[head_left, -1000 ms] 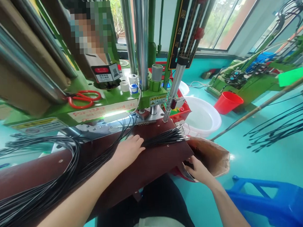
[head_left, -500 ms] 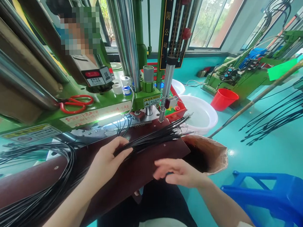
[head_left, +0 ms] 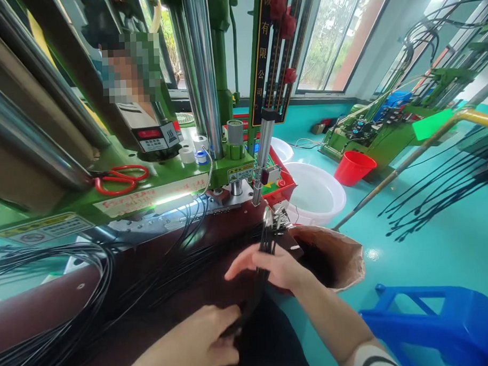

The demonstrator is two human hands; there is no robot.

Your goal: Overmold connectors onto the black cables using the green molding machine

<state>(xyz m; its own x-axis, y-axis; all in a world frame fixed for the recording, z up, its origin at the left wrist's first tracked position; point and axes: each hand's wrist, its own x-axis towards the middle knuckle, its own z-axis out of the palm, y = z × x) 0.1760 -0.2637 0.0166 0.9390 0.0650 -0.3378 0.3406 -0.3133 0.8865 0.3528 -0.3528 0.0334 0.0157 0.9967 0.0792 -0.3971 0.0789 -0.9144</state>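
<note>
The work looks to be partway through, judging by how the black cables are shared out. One bundle (head_left: pixel 267 240) has been gathered up and is in the person's hands at the lower centre of the frame, its silvery ends pointing up and its dark length slanting down to the left. Many other strands (head_left: pixel 179 270) lie stretched across the brown tabletop (head_left: pixel 40 303), with more pale metal ends clustered by its right edge, so the picking up seems far from complete.

The right hand (head_left: pixel 281 263) has the bundle near its upper end; its fingers are partly closed around the strands, though one points out to the left. The left hand (head_left: pixel 203 336), at the bottom of the frame, is blurred, but its fingers appear curled around the lower part of the same bundle, leaving little gap.

At the left, a thick loop of cables (head_left: pixel 109 268) lies bent over the tabletop, apparently not dealt with. Near the middle, a few thin leads (head_left: pixel 186 227) reach up to the metal plate (head_left: pixel 131 225) below the green press (head_left: pixel 223 177); whether they are fastened there cannot be told. Just beyond the tabletop's right edge stands an open brown paper bag (head_left: pixel 352 254) with a dark interior; what it contains is too dim to make out, so nothing in it can be counted as finished.
</note>
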